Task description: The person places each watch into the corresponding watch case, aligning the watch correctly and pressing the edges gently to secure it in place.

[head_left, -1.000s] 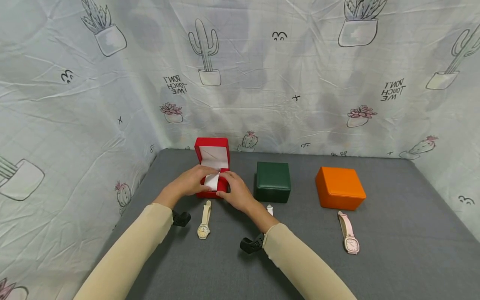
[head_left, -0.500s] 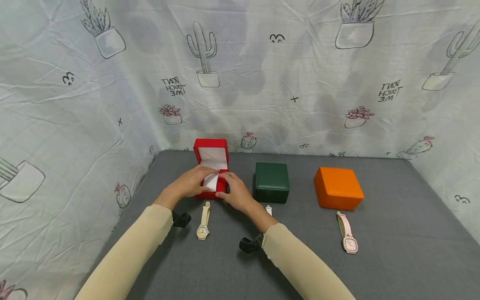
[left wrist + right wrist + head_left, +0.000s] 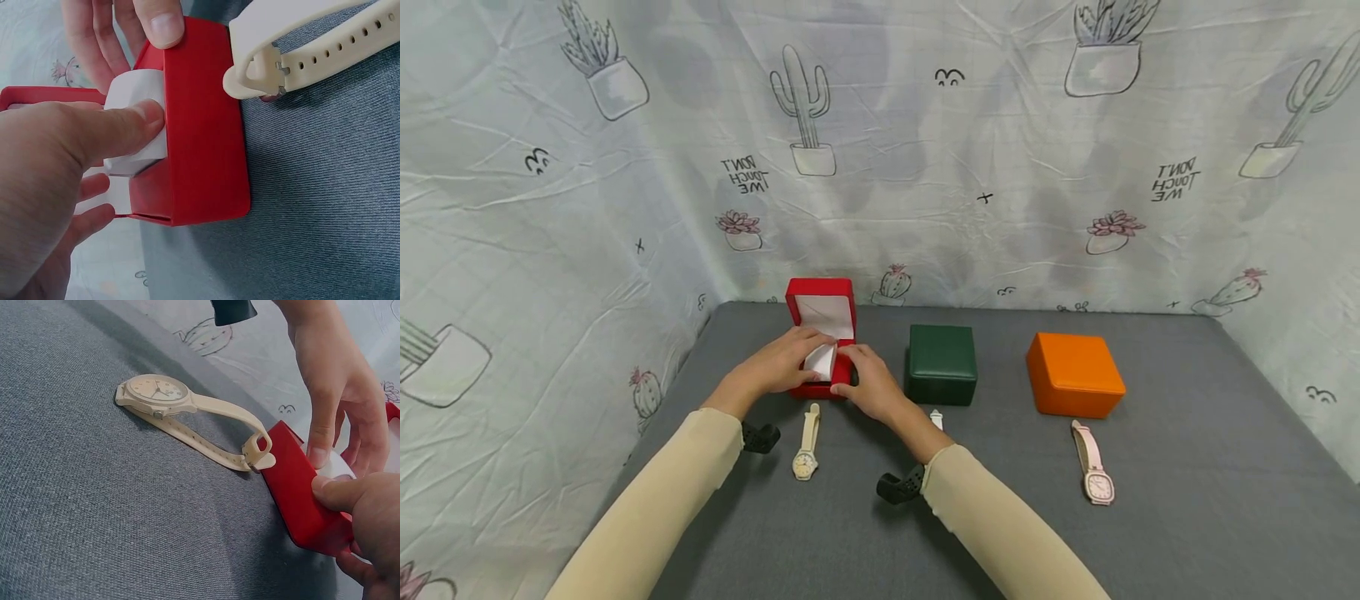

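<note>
An open red watch box (image 3: pixel 822 286) stands at the back left of the table, its lid raised and its lining white. Inside sits a white cushion (image 3: pixel 820 362), tilted in the left wrist view. My left hand (image 3: pixel 781 362) pinches this cushion, its thumb (image 3: pixel 134 128) on the near face and its fingers partly hidden behind. On the box's right side, my right hand (image 3: pixel 876 387) grips the wall, thumb on the front rim. Just in front of the box lies a cream watch (image 3: pixel 806 454), buckled into a loop, dial facing up in the right wrist view (image 3: pixel 156 389).
To the right stand a closed green box (image 3: pixel 942 367) and a closed orange box (image 3: pixel 1077 375). A pink watch (image 3: pixel 1093 467) lies before the orange one. The end of a white strap (image 3: pixel 936 418) shows beside my right forearm. Printed cloth hangs behind the grey table (image 3: pixel 1195 433).
</note>
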Tool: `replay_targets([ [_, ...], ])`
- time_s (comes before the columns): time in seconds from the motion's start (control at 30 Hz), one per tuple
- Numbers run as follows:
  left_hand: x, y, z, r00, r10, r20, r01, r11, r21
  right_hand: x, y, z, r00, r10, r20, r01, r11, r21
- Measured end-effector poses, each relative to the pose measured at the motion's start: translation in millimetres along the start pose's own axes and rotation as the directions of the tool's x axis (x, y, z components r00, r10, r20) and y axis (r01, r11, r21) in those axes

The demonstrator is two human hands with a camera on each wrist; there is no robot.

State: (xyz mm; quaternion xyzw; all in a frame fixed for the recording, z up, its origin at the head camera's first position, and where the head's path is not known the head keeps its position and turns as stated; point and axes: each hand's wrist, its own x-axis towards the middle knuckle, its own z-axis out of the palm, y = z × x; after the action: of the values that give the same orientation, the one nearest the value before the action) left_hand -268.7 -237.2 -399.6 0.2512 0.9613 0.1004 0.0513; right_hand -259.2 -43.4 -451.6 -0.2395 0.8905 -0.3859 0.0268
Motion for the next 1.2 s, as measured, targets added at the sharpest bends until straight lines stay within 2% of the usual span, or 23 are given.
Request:
replay_targets([
  [0.13, -0.2, 0.3, 0.6, 1.0, 0.002, 0.004, -0.002, 1.0, 0.003, 0, 1, 0, 1.0, -0.007, -0.003, 0.007, 1.0, 0.014],
  [0.4, -4.8, 2.3, -0.6, 0.999, 0.017, -0.032, -0.017, 1.0, -0.015, -1, 0, 1, 1.0, -0.004, -0.004, 0.004, 1.0, 0.021],
  [0.6, -7.1, 1.7, -11.2, 0.995, 0.044, -0.092, -0.05, 0.997, -0.062, 0, -1, 1, 1.0, 0.01, 0.006, -0.011, 1.0, 0.03],
  [0.73, -8.1, 3.7, -15.2, 0.998, 0.019, -0.055, -0.023, 0.997, -0.072, 1, 0, 1, 1.0, 0.025, 0.005, -0.025, 0.999, 0.029],
  [0.87, -13.4, 4.4, -11.8, 1.0, -0.017, -0.021, 0.015, 0.997, -0.081, 2, 0, 2, 1.0, 0.025, 0.004, -0.025, 0.999, 0.031],
  [1.2, -30.5, 3.3, -9.2, 0.998, 0.012, -0.061, -0.017, 0.996, -0.09, 1, 0, 0, 1.0, 0.014, 0.002, -0.014, 0.999, 0.049],
])
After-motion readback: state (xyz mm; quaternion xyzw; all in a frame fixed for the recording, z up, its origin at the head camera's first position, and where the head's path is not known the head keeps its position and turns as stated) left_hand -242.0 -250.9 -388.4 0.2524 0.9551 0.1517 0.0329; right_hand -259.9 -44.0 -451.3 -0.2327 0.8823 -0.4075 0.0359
